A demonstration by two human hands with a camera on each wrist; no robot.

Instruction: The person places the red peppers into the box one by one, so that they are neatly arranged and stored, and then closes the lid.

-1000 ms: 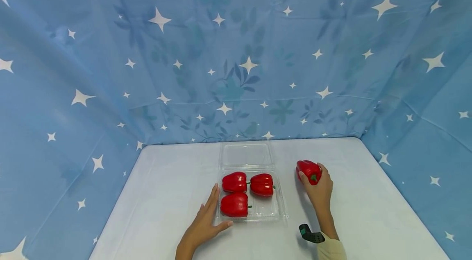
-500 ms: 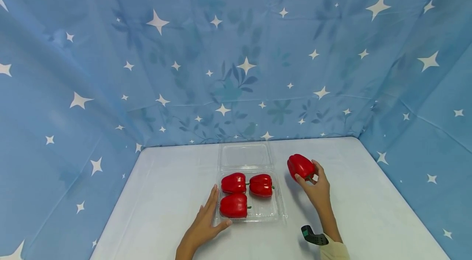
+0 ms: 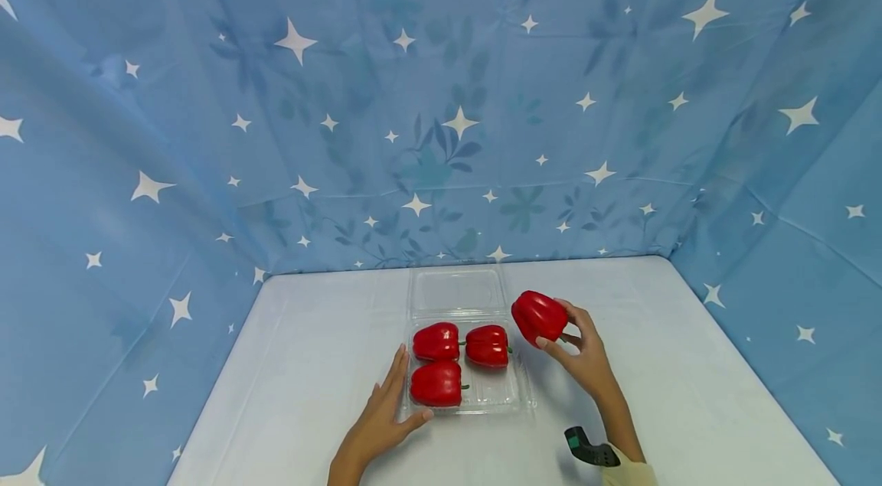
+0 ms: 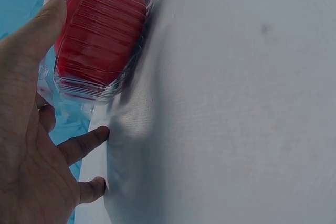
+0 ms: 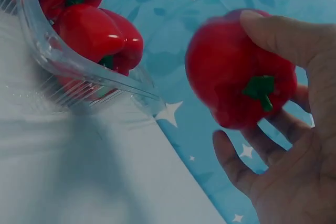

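Note:
My right hand (image 3: pixel 582 344) grips a red bell pepper (image 3: pixel 539 316) by its sides, raised above the table just right of a clear plastic clamshell box (image 3: pixel 492 396). In the right wrist view the held pepper (image 5: pixel 231 72) shows its green stem toward the palm. Three more red bell peppers lie in the box: one at back left (image 3: pixel 436 341), one at back right (image 3: pixel 488 346), one at front left (image 3: pixel 437 384). My left hand (image 3: pixel 375 421) rests at the box's left side, fingers spread. From the left wrist, its thumb lies by the box wall (image 4: pixel 94 90).
The box's transparent lid (image 3: pixel 458 291) lies folded back behind it. Under everything is a white-covered table (image 3: pixel 310 348). A blue curtain (image 3: pixel 441 103) with white stars stands behind and along both sides. The right wrist wears a dark band (image 3: pixel 591 449).
My right hand has lifted the pepper off the table and carried it left toward the box, tilting it on the way. The left hand and the peppers in the box stay put.

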